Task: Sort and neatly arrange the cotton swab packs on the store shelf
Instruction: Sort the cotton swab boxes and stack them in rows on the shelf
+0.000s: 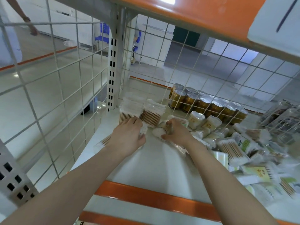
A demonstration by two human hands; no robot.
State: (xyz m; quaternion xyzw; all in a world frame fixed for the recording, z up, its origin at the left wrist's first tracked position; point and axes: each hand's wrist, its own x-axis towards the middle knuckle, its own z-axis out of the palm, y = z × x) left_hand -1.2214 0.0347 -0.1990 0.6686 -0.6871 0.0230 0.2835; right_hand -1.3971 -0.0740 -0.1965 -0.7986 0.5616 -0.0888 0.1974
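Nearest: orange front lip of the white metal shelf [155,166], bare white deck just behind it. Right side of the shelf: loose jumbled heap of clear-wrapped cotton swab packs with wooden sticks and green/yellow labels [240,153], blurred, running from the front right edge back toward the rear mesh; it crowds the right forearm. Mid-shelf, both bare forearms reach in. Left hand [129,137]: fingers curled down around a clear pack of wooden-stick swabs [103,142] that pokes out on its left side, white tips also showing under the fingers. Right hand [176,132]: fingers curled over a small bundle of white-tipped swab packs [159,131], thumb pinching its near end; the two hands are just beside each other. Directly behind the hands, at the back left corner: two upright rows of flat swab packs [141,111] standing side by side against the slotted white upright post [112,62]. Right of those, near the rear edge: short cylindrical clear swab tubs with yellow labels [204,121], some tipped over. White wire mesh panels [48,82] close the left side and back. Behind the back mesh: shrink-wrapped gold cans [203,101]. Orange-edged upper shelf [194,13] overhead. Beyond: pale glossy tiled floor, blue plastic chair [103,33], another person's arm far left [27,18].
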